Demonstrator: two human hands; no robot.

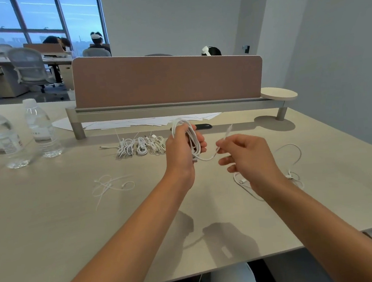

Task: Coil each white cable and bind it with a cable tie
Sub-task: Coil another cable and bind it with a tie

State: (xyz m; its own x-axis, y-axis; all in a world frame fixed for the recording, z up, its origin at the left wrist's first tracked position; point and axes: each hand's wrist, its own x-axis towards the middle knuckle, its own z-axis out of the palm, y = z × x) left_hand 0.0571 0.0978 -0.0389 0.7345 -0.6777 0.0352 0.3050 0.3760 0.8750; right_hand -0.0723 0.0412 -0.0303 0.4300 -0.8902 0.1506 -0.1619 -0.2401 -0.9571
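Now, held above the desk: a coil of thin white cable (191, 140), in front of the long pinkish-brown fabric divider panel (168, 79).
Left hand (182, 151): its grip is closed round the coil, fingers curled through the loops, thumb side toward the camera.
Right hand (247, 158): thumb and forefinger pinch the free tail of the same cable, whose blurred plug end sticks up above the fingers; the other fingers are loosely curled.
Bound cables (141, 145): a row of small white tied bundles lies on the pale beige desk (52, 220), just in front of the divider panel's base, left of the left hand.
Cable ties (111, 185): thin white loose strips, nearer the camera than the bundles.
Loose cable (291, 165): uncoiled white loops on the desk behind the right hand.
Bottles (22, 132): two clear plastic water bottles stand left of the divider panel.
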